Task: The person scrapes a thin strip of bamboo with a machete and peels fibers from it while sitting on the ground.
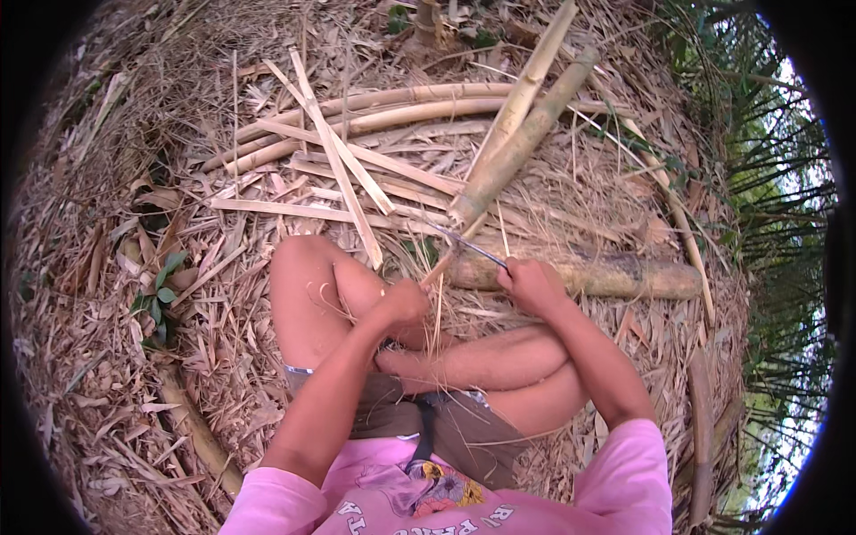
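My left hand (406, 303) is closed around a short bamboo strip (437, 269) that slants up and away in front of my crossed legs. Gripped in my right hand (532, 287) is a thin knife (481, 251), its blade pointing to the far left. The blade meets or crosses the strip near its upper end; whether it is cutting in cannot be made out. Thin curled shavings (437, 343) hang below my left hand and lie over my legs. Just beyond both hands, a thick bamboo pole (615, 275) lies crosswise on the ground.
Split bamboo strips (343, 174) lie crossed in a loose pile at the far left. Behind them are long, curved poles (401, 116). A greenish bamboo pole (526, 147) slants away at the far right. Dry leaves and husks (98, 383) cover the ground; a small green plant (160, 294) grows at left.
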Available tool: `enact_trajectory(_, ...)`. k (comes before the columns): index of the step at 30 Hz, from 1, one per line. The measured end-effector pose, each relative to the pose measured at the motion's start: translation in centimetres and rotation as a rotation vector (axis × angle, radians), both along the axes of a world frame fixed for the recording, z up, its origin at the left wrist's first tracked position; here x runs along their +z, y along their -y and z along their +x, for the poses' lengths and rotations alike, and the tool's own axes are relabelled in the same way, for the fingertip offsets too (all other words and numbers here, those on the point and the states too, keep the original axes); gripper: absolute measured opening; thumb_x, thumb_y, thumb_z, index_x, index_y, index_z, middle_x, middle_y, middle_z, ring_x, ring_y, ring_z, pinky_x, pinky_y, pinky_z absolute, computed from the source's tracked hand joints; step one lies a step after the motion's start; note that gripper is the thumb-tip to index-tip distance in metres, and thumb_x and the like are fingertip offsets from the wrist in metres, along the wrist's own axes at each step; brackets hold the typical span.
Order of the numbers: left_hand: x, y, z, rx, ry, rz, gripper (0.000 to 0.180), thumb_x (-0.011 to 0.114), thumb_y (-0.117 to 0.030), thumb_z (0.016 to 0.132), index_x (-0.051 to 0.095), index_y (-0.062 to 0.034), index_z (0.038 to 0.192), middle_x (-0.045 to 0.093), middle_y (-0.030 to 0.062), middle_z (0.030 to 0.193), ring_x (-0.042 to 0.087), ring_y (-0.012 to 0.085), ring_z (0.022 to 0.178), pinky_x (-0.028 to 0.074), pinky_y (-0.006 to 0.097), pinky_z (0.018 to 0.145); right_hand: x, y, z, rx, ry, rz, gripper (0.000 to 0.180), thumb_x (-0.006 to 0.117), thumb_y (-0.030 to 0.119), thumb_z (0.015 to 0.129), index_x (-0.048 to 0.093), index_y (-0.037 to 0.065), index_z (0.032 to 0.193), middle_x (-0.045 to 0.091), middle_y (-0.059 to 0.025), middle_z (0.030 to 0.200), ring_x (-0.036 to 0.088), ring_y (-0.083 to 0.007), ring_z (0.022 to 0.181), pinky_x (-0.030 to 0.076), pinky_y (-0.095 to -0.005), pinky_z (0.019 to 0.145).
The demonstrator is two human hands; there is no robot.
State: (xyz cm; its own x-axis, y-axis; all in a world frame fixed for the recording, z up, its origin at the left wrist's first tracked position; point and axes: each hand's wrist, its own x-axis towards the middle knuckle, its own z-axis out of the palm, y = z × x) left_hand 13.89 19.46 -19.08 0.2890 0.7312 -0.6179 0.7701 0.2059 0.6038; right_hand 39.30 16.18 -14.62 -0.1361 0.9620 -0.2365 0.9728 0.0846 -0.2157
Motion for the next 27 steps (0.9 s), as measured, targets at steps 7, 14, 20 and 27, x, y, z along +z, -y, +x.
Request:
enact_trajectory(7, -1.3, 0.1, -1.1, -0.075, 0.0, -0.03, 0.043, 0.053, -0.028, 0.094, 0.066, 0.0125, 0.092, 0.065, 0.0339, 0.09, 0.065, 0.0463, 0.092, 0.051, 0.048, 0.081, 1.3, -0.4, -2.7, 0.033, -0.279, 0.227, 0.03, 0.051, 0.032, 0.093, 0.061, 0.005, 0.085, 0.066, -0.0185, 0.074, 0.064, -0.0396, 0.068, 0.051, -0.0511, 0.063)
enact_trajectory(14, -0.8, 0.1, -0.3, -0.111, 0.069, 0.04, 0.042, 0.053, -0.028, 0.094, 0.066, 0.011, 0.087, 0.065, 0.033, 0.084, 0.065, 0.0471, 0.085, 0.051, 0.049, 0.076, -0.5, -0.7, -1.0, 0.02, -0.11, 0.099, 0.029, 0.052, 0.033, 0.093, 0.062, 0.006, 0.087, 0.066, -0.018, 0.076, 0.064, -0.0398, 0.067, 0.052, -0.05, 0.063)
enact_trajectory(20, -2.2, 1.5, -0.6, -0.029, 0.068, 0.053, 0.043, 0.05, -0.03, 0.096, 0.067, 0.0082, 0.087, 0.066, 0.0299, 0.083, 0.065, 0.047, 0.083, 0.051, 0.051, 0.076, -1.3, 0.2, -1.9, -0.061, -0.135, 0.075, 0.029, 0.053, 0.033, 0.092, 0.062, 0.007, 0.085, 0.067, -0.0187, 0.077, 0.064, -0.0408, 0.068, 0.052, -0.0517, 0.064)
enact_trajectory(27, -2.3, 0.8, -1.1, -0.067, 0.051, 0.084, 0.049, 0.053, -0.037, 0.098, 0.067, 0.0096, 0.092, 0.066, 0.0315, 0.082, 0.067, 0.0449, 0.081, 0.05, 0.052, 0.073, -0.8, -0.3, -1.8, -0.053, -0.09, 0.062, 0.037, 0.055, 0.039, 0.092, 0.065, 0.004, 0.088, 0.068, -0.0199, 0.079, 0.066, -0.0414, 0.073, 0.053, -0.0508, 0.07)
